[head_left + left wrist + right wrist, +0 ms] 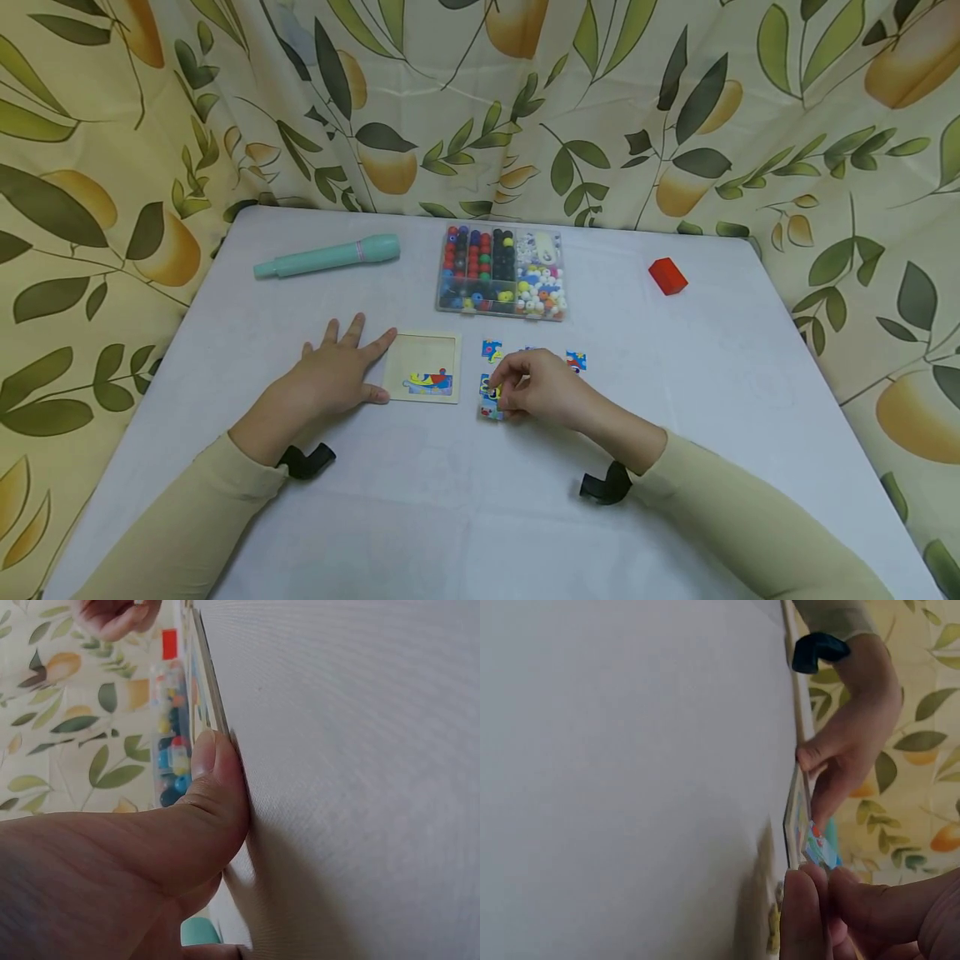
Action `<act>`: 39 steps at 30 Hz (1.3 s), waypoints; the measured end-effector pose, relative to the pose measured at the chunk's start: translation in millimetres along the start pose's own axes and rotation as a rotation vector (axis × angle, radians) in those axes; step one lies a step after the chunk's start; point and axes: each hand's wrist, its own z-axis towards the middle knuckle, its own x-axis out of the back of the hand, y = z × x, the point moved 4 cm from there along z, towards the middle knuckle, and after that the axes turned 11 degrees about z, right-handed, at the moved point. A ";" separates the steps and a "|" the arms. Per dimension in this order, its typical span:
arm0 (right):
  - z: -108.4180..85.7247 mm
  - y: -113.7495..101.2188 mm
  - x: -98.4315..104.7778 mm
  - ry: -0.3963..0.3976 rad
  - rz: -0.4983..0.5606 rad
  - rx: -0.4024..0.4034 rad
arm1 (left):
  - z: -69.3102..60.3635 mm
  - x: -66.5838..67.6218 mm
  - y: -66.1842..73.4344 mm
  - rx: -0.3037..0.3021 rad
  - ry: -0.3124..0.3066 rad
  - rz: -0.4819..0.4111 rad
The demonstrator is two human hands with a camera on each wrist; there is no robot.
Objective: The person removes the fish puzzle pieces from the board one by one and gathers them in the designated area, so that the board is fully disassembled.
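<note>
A shallow wooden puzzle tray (423,340) lies on the table, with colourful jigsaw pieces (429,382) fitted along the lower part of its inside. My left hand (336,367) rests beside it with fingers spread, thumb and index finger touching its left side; in the left wrist view the thumb (214,776) presses the tray's edge. To the right, my right hand (547,387) pinches a blue puzzle piece (821,851) with a red patch between thumb and fingertips, just above the table. Loose puzzle pieces (491,349) lie around that hand, some partly hidden by it.
Behind the tray stands a clear compartment box (516,310) of coloured beads. A mint-green tube-shaped object (327,257) lies at the back left, and a red block (667,277) at the back right. Another loose piece (576,360) lies beyond the right hand.
</note>
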 end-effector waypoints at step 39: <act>-12.0 3.9 -26.8 0.186 -0.462 0.060 | 1.5 -2.4 -2.9 -0.010 -0.016 -0.009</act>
